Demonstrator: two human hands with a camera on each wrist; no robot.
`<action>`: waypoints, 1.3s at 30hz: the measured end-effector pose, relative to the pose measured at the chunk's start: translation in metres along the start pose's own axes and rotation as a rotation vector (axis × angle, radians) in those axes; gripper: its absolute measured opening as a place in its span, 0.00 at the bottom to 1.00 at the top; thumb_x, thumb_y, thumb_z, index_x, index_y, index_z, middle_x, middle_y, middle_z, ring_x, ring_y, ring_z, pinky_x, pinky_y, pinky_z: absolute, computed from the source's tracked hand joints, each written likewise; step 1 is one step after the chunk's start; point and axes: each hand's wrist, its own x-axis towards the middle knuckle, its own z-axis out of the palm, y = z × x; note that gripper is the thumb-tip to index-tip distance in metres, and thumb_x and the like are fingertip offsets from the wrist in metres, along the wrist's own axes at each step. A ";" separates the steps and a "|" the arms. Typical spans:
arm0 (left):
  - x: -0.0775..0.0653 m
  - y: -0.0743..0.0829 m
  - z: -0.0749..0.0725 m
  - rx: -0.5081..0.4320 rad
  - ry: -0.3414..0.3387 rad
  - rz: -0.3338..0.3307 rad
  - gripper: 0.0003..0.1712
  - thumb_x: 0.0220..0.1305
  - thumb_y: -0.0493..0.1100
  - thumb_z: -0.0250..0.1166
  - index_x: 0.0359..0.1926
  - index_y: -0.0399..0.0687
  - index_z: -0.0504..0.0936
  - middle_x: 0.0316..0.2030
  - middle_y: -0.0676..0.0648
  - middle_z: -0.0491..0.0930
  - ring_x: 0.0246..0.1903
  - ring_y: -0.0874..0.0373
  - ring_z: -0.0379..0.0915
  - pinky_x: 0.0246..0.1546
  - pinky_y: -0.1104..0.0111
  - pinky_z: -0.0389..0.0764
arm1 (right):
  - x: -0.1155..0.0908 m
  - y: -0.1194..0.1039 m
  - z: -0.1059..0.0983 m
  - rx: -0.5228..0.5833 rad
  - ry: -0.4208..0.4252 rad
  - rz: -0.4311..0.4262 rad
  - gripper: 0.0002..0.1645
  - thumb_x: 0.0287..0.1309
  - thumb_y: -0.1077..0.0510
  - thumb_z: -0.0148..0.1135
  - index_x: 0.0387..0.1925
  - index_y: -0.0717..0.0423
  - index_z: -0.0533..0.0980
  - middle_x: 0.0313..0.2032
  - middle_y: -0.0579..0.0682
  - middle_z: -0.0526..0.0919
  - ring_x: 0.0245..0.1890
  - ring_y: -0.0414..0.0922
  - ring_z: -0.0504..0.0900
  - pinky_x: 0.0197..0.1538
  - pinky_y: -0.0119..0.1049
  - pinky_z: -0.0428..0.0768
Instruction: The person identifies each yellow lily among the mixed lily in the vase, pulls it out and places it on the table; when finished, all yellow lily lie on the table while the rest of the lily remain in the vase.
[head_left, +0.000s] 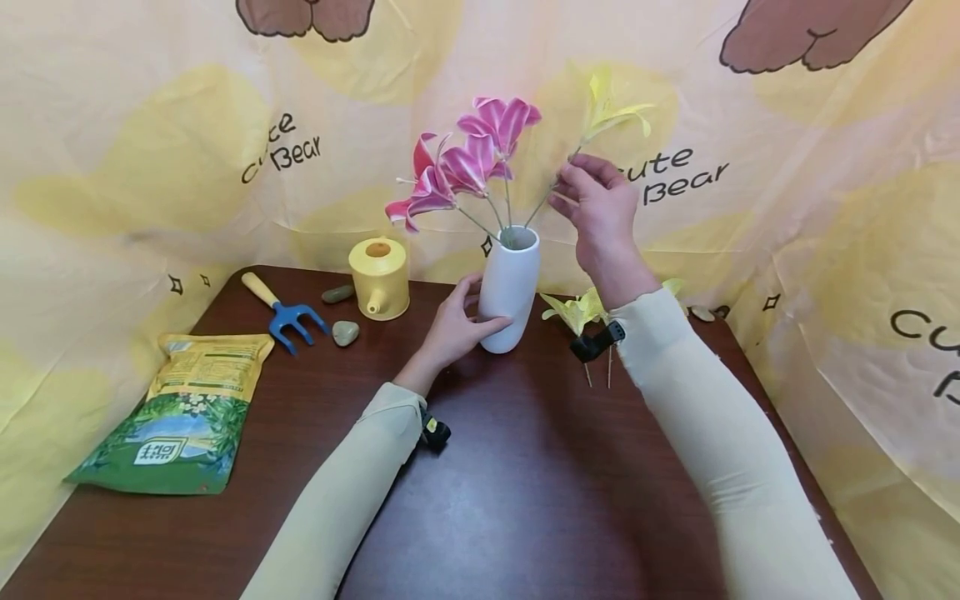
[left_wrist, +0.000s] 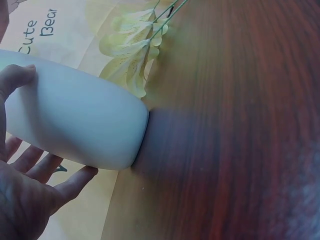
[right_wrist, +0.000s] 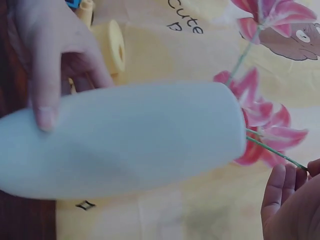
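A white vase (head_left: 510, 292) stands upright near the back of the table, with several pink lilies (head_left: 468, 162) leaning left out of its mouth. My left hand (head_left: 459, 329) holds the vase low on its left side, thumb across the front and fingers behind, as the left wrist view (left_wrist: 75, 115) also shows. Above and right of the mouth, my right hand (head_left: 603, 204) pinches the green stem of a yellow lily (head_left: 611, 108). The lower end of that stem is in the vase mouth; in the right wrist view the stem (right_wrist: 275, 151) runs from the rim to my fingertips.
More yellow lilies (head_left: 573, 312) lie on the table right of the vase, partly behind my right forearm. To the left are a yellow watering can (head_left: 378, 279), stones (head_left: 346, 333), a blue hand fork (head_left: 292, 321) and a green-and-yellow bag (head_left: 187, 417). A printed cloth (head_left: 150, 150) hangs behind.
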 end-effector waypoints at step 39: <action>-0.001 0.001 0.000 0.010 0.007 -0.004 0.50 0.65 0.48 0.84 0.82 0.51 0.68 0.75 0.40 0.76 0.76 0.41 0.76 0.74 0.42 0.82 | -0.015 -0.022 -0.298 -0.405 -0.077 0.276 0.19 0.79 0.69 0.62 0.40 0.43 0.89 0.32 0.41 0.92 0.29 0.39 0.91 0.35 0.31 0.92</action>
